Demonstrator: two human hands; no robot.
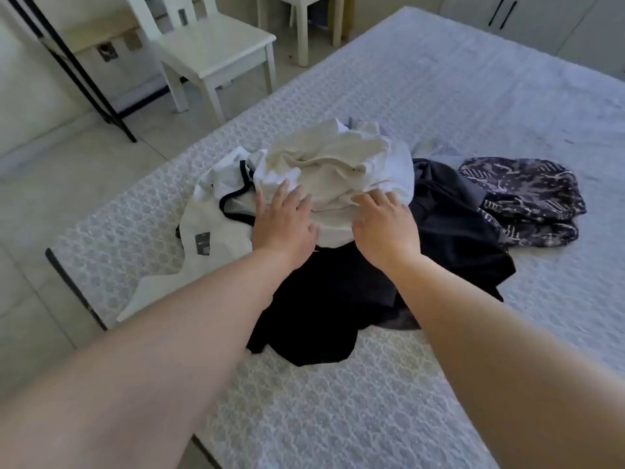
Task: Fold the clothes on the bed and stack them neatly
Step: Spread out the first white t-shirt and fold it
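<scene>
Both the left hand (284,221) and right hand (384,225) rest spread and released on the cream garment (324,164), heaped just beyond their fingertips.

Head view. An unfolded heap of clothes lies on the bed (439,96), which is covered in a pale quilted spread. A cream garment (324,164) tops the heap; a white garment with black trim (223,211) spreads to its left, black garments (324,299) lie near, and a dark patterned garment (527,194) sits to the right. The left hand (284,225) and right hand (385,225) rest on the cream garment, fingers spread. A white chair (216,55) stands on the tiled floor (50,184), far left.
</scene>
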